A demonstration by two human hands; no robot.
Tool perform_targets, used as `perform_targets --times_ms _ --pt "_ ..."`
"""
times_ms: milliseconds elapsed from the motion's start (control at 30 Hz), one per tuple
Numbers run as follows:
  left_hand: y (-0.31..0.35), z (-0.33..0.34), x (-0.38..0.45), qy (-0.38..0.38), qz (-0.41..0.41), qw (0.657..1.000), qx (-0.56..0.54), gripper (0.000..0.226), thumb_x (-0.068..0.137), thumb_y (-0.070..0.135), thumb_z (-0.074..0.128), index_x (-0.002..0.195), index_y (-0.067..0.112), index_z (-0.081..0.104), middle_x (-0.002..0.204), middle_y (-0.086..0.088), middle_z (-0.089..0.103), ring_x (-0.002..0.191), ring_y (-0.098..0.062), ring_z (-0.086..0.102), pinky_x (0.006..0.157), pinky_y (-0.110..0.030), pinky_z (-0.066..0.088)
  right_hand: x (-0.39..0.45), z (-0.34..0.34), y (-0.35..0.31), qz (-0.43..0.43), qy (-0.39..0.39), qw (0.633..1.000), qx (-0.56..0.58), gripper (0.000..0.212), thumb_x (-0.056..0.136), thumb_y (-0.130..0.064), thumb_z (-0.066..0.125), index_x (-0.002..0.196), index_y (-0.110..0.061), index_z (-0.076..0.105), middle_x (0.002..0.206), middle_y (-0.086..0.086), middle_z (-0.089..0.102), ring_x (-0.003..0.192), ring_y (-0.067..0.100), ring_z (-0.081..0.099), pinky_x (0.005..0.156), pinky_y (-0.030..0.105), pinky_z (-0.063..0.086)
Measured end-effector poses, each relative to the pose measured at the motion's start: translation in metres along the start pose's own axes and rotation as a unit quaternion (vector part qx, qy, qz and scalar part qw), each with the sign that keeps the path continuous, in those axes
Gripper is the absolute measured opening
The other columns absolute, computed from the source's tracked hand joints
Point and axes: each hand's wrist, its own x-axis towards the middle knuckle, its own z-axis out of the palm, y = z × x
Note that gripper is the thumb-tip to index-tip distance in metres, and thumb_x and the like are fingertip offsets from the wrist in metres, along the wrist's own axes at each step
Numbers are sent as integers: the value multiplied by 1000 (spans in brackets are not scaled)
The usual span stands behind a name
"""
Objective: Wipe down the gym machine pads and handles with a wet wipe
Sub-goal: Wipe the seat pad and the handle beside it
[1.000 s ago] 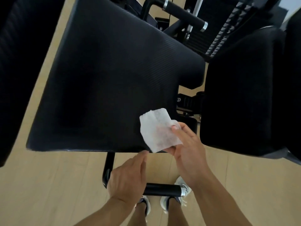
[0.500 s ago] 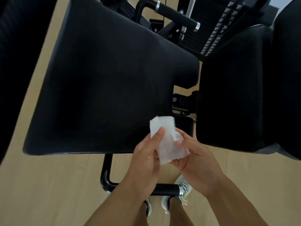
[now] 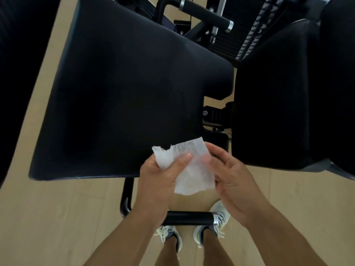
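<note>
The large black seat pad (image 3: 124,96) fills the view, its long axis running away and left. The wet wipe (image 3: 192,169) is held just off its near edge — clamped by the left hand (image 3: 159,181), the nearer 1 — while the right hand (image 3: 232,181) is spread open, touching the wipe's edge.
</note>
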Motion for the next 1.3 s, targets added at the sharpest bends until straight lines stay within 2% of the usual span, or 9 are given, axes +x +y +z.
perform_targets --times_ms 67,267,400,567,733,833,933,1167,1300 --pt "-3 -2 1 -22 -8 999 -27 41 80 22 81 116 7 72 112 -17 75 106 -35 72 97 -54 55 0 1 3 -32 66 997 -11 56 76 -22 75 130 -18 63 106 9 78 100 23 76 83 31 61" --pt "-9 -16 1 -174 -123 961 -174 43 84 17 76 124 8 65 121 -13 68 112 -26 65 88 -36 57 -1 -2 -3 -62 123 990 -9 51 71 -21 76 122 -21 67 102 6 79 97 20 76 89 40 58" --pt "-14 -21 -5 -219 -181 951 -123 49 83 25 75 130 12 68 131 -13 66 115 -25 66 86 -32 57 -2 -7 -4 -58 133 989 5 48 73 -18 75 121 -21 69 103 6 78 96 20 74 94 42 57" --pt "-21 -27 -9 -162 -197 962 -100 54 82 24 74 133 9 64 130 -13 69 117 -27 68 85 -31 57 -2 -13 -8 -68 150 986 15 44 78 -17 72 122 -23 68 105 2 79 96 16 76 75 29 61" --pt "-15 -23 -7 -61 -132 976 -162 40 89 15 65 128 4 66 124 -15 72 117 -28 68 95 -35 59 6 -16 -5 -70 207 975 -45 33 91 -13 72 121 -28 68 103 -4 79 97 12 76 79 28 59" --pt "-20 -23 0 50 -43 998 0 25 91 18 70 116 16 70 110 -3 77 105 -22 73 91 -40 57 12 -17 0 -84 248 960 -101 31 92 -15 75 119 -30 69 98 -9 79 96 6 74 81 24 55" --pt "-25 -21 5 132 33 974 184 16 88 26 78 102 25 69 92 6 78 87 -12 76 80 -42 62 17 -15 4 -105 277 945 -141 30 92 -18 75 118 -31 70 95 -14 79 93 -2 73 80 20 53" --pt "-28 -4 10 70 -2 987 143 16 99 33 63 105 27 77 98 5 79 97 -13 75 90 -39 59 6 12 9 -166 256 913 -271 31 98 -22 68 123 -41 66 104 -25 74 99 -7 69 85 20 59" --pt "-24 9 6 1 -73 997 22 43 106 42 43 106 19 78 101 -7 79 101 -21 74 87 -36 55 -6 31 24 -168 118 861 -465 42 102 -51 48 142 -60 38 118 -22 69 104 0 67 89 32 57"
